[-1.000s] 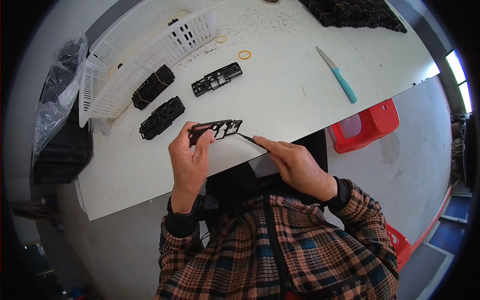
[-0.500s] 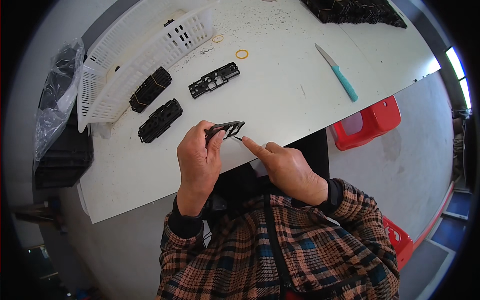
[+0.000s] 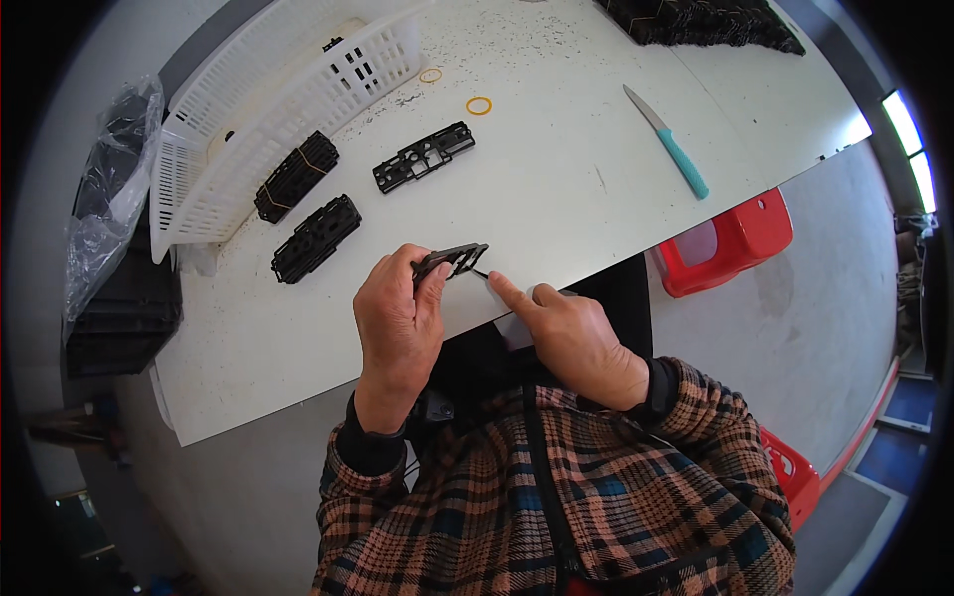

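Note:
My left hand (image 3: 397,323) is closed around one end of a black plastic frame (image 3: 452,258), raised above the table's front edge and tilted. Thumb and fingers grip it, and its cut-out openings face to the right. My right hand (image 3: 588,346) is closed, its index finger stretched toward the frame's free end. From under that fingertip sticks the tip of a thin dark tool (image 3: 481,273), close to the frame's lower edge; the rest is hidden in the hand. Beyond my hands lie another black frame (image 3: 405,167), a stack of black frames (image 3: 316,240) and a rubber-banded bundle (image 3: 298,177).
A white perforated basket (image 3: 199,214) stands at the far left of the white table (image 3: 556,179). Yellow rubber bands (image 3: 479,105), black scraps and a turquoise-handled knife (image 3: 686,167) lie farther back. A big black pile (image 3: 701,22) sits far right; a red stool (image 3: 730,243) stands beside the table.
The frame in my left hand has tilted slightly and now shows more edge-on. My right fingertip has shifted a little to the right. The things on the table lie as before.

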A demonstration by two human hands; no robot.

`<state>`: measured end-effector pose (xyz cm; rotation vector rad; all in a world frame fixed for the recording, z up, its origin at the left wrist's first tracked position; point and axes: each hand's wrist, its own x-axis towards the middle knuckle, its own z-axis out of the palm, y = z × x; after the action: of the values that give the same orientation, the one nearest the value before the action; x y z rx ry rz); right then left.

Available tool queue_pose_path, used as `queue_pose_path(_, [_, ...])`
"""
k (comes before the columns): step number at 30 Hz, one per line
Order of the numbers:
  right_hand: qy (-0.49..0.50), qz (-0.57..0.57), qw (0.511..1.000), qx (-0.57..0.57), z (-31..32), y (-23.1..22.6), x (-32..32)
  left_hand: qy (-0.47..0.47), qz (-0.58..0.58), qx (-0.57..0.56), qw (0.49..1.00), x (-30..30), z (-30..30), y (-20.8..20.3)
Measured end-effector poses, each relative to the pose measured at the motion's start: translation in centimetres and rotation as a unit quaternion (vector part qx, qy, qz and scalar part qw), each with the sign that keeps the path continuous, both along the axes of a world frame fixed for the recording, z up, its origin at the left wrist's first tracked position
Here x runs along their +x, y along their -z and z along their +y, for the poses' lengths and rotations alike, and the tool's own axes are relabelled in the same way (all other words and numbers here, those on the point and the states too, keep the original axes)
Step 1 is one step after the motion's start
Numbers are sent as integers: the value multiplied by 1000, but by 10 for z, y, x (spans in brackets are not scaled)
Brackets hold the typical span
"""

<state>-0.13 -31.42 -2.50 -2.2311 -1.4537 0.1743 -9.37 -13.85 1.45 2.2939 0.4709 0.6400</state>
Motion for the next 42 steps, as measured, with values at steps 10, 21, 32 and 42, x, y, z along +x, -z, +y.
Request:
queue_pose_path(10, [0, 29, 1000, -12, -2, -5, -3, 6, -15, 4, 1000, 0, -3, -1])
queue_pose_path(21, [16, -17, 999, -32, 3, 2, -8, 16, -19, 59, 998, 0, -8, -6])
queue_pose_path(32, [22, 124, 992, 31, -4, -6, 3, -4, -52, -28, 998, -10, -1, 8])
queue_pose_path(42, [13, 283, 950, 130, -10, -17, 14, -43, -177, -275, 944, -22, 6, 21])
